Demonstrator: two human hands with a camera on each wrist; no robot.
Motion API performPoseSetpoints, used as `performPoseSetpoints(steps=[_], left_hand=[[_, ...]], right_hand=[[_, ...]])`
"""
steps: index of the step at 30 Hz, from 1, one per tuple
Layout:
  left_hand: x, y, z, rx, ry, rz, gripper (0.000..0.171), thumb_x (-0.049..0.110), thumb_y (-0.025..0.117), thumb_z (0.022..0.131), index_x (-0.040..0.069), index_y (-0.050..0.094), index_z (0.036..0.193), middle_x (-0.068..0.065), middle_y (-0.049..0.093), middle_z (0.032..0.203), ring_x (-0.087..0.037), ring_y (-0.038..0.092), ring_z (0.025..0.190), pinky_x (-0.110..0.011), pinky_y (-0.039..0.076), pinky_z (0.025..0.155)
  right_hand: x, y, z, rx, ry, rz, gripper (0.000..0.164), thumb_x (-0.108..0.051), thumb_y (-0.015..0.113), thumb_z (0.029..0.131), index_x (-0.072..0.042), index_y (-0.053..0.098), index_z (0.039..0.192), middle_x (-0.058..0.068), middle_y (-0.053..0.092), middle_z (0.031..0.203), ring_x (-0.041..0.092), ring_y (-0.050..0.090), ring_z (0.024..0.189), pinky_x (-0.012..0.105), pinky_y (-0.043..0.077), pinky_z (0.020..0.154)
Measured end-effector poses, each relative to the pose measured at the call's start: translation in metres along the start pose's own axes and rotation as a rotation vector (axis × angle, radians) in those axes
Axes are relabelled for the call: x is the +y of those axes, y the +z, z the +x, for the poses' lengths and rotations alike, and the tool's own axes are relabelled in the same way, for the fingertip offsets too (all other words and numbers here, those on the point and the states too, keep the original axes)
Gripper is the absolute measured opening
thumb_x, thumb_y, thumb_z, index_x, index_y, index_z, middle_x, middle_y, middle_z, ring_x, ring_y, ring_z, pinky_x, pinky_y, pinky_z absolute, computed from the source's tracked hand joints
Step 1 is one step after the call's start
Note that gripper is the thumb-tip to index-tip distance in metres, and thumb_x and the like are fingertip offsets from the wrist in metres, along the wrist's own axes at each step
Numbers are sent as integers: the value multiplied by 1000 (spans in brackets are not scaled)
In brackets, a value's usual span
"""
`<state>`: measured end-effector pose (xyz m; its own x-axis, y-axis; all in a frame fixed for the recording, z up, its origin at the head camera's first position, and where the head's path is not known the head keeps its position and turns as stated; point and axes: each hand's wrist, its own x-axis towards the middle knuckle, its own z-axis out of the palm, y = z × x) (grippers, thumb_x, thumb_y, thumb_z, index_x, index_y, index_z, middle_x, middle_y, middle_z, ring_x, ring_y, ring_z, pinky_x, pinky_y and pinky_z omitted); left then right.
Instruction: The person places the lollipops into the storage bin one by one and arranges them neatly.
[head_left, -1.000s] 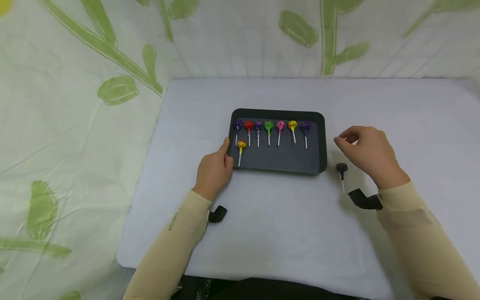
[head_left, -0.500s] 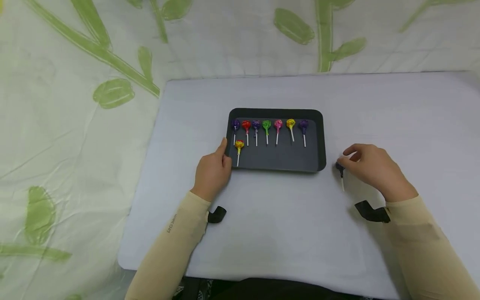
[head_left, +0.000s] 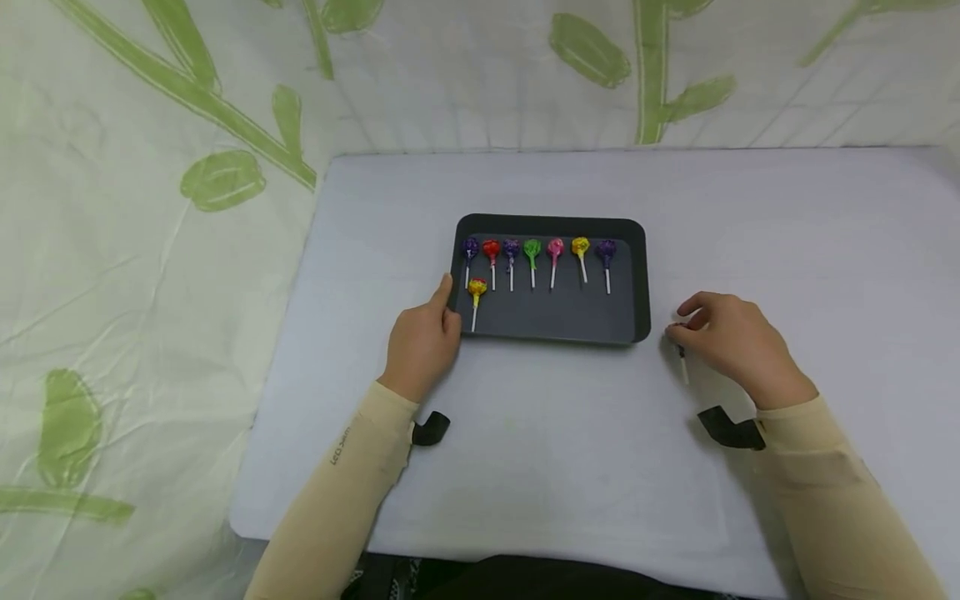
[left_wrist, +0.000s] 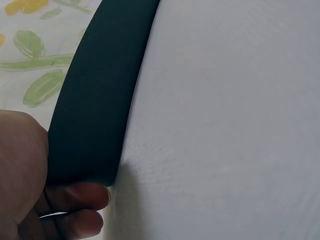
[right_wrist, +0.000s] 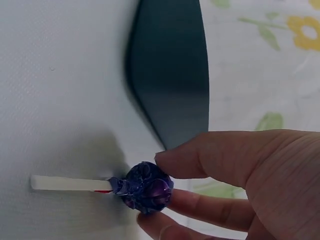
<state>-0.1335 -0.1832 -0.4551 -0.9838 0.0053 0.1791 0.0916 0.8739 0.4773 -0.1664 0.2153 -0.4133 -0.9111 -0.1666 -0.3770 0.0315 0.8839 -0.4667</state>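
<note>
My right hand (head_left: pixel 733 346) is right of the tray, low over the table. In the right wrist view its thumb and fingers pinch the round head of a dark purple wrapped lollipop (right_wrist: pixel 148 189), its white stick pointing away from the palm. My left hand (head_left: pixel 422 346) grips the near left corner of the dark baking tray (head_left: pixel 558 321), one finger lying along the left side. Its fingertips (left_wrist: pixel 87 196) curl at the tray's corner in the left wrist view. In the tray, a row of several lollipops runs along the far side, with a yellow-and-red lollipop (head_left: pixel 477 288) below the leftmost.
A white table (head_left: pixel 555 450) carries the tray. Behind it and to the left hangs a pale sheet (head_left: pixel 135 292) printed with green leaves. Black wrist mounts (head_left: pixel 431 428) stick out from both beige sleeves (head_left: pixel 341 483).
My right hand has come down and toward me onto the purple lollipop lying beside the tray, and its fingers have closed on the head. The left hand has stayed at the tray's corner.
</note>
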Motion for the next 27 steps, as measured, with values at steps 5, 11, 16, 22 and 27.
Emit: performPoseSetpoints(steps=[5,11,16,22,27], left_hand=[[1,-2,1,-7,-3,-3,55,8,55,98,1,53,152,-7,51,55,-18,33,52,-34,27,49],[0,-1,1,2,2,4,55,7,54,97,1,54,151,-7,50,55,-18,32,52,-34,27,49],[-2,0,1,6,5,0,55,7,55,97,0,54,151,-6,50,55,-17,32,51,-34,26,49],[-2,0,1,12,8,1,55,7,55,96,1,54,151,-6,51,55,-18,33,51,-34,27,48],[-3,1,1,11,14,-3,56,8,55,97,1,53,152,-5,50,55,-18,34,51,-34,27,48]], right_hand=[[1,1,-1,5,7,3,46,-41,66,97,-5,69,125,20,75,114,36,67,100,41,49,69],[0,1,-3,16,19,19,43,-44,67,97,-6,74,117,17,76,113,36,67,102,45,50,74],[0,0,-2,13,23,25,45,-44,68,97,-4,76,116,17,76,114,37,67,104,48,51,76],[1,-2,-2,30,14,32,47,-45,67,98,-3,76,115,16,76,113,36,67,103,46,51,75],[-2,-4,-4,57,4,36,47,-46,65,99,-2,76,115,17,76,112,38,67,103,49,51,77]])
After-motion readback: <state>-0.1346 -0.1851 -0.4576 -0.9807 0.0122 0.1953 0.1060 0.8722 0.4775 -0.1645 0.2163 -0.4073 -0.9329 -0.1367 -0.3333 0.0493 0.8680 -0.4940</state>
